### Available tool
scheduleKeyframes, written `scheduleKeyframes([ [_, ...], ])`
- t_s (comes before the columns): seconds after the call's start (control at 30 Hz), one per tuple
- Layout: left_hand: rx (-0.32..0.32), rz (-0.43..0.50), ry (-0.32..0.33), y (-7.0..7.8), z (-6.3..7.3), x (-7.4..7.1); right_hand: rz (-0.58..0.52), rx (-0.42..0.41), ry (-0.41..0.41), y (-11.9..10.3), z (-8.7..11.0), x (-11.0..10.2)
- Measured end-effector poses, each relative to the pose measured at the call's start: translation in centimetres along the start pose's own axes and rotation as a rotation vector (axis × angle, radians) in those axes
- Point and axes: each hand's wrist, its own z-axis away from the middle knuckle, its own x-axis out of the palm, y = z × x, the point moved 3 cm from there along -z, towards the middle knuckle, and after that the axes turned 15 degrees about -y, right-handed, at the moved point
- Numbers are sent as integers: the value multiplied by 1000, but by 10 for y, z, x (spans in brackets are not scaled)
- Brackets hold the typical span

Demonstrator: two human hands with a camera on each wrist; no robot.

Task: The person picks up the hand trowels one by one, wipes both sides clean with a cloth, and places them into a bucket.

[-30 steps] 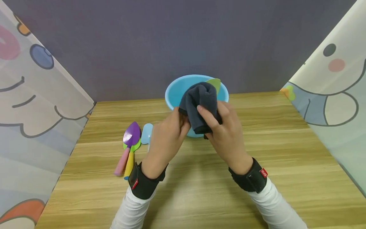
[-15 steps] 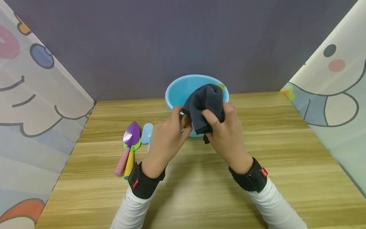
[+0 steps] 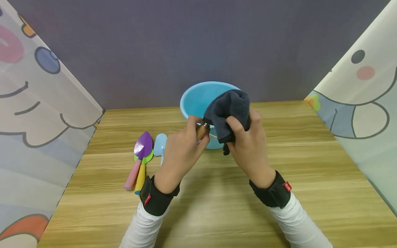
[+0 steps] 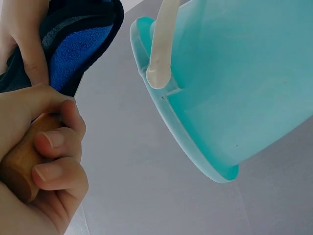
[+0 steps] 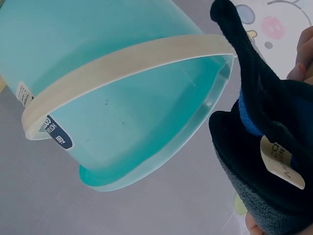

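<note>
My left hand grips the brown wooden handle of a small garden trowel, fingers curled round it in the left wrist view. A bit of metal collar shows at the handle's end. The trowel's blade is hidden in a dark grey cloth, bunched in my right hand with the thumb pressed on top. The left wrist view shows the cloth's bright blue inner side; a white label sticks out in the right wrist view. Both hands are raised in front of a light blue bucket.
The bucket's white carrying handle hangs down its outer side. Left on the wooden table lie a purple trowel with a pink handle, a green one with a yellow handle beneath it, and a light blue scoop. A grey wall rises behind.
My right hand has slid the cloth rightward, away from the left hand, baring more wooden handle and the metal collar. The green tip beyond the cloth has gone from sight. The left hand barely moved.
</note>
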Motion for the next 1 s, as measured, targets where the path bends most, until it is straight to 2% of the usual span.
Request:
scheduleKeyframes([
  [0.4,1,-14,-6,1,-1,2,-14,57,59,7,-2,-4],
  [0.7,-23,-2,-26,1,0,1,-4,130,59,14,-1,-9],
  [1.0,-21,-13,-9,-2,1,1,7,196,45,23,-4,-14],
])
